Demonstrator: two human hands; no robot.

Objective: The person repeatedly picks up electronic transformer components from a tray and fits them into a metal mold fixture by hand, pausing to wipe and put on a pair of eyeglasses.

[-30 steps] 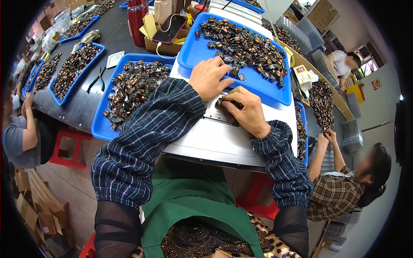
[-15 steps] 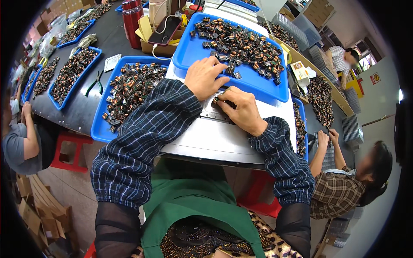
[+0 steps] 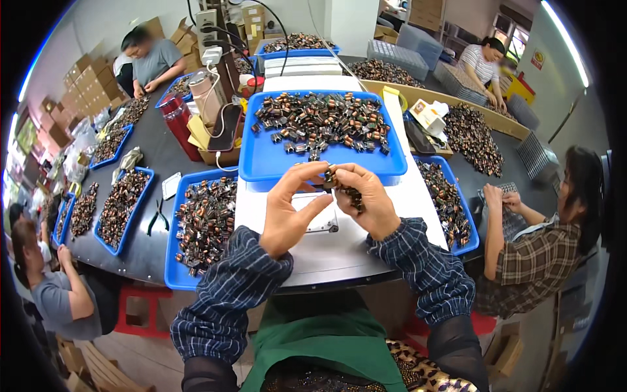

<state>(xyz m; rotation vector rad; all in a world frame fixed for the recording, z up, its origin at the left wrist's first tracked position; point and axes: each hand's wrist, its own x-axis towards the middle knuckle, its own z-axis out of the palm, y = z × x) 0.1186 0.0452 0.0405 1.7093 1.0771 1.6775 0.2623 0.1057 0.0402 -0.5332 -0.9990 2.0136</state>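
My right hand [image 3: 372,202] is closed around several small dark components with copper-coloured windings [image 3: 353,197]. One more such component [image 3: 330,176] shows at its thumb and index fingertips. My left hand [image 3: 287,209] comes to that piece from the left, its index fingertip beside it and its thumb spread apart below. Whether the left fingertips touch the piece, I cannot tell. Under both hands lies a small flat metal plate [image 3: 320,225] on the white work surface [image 3: 353,251], partly hidden by them. Just beyond is a blue tray [image 3: 274,163] with a heap of the same components.
More filled blue trays stand left [image 3: 171,261] and right [image 3: 467,245]. Green-handled pliers [image 3: 157,219] lie at left, near a red flask [image 3: 179,127] and a phone [image 3: 225,127]. Co-workers sit at right [image 3: 532,255] and left [image 3: 62,294]; others work farther back.
My hands have lifted off the metal plate and come together above it, with components now showing in the right hand. The left hand has left the tray's edge. The view has tilted up.
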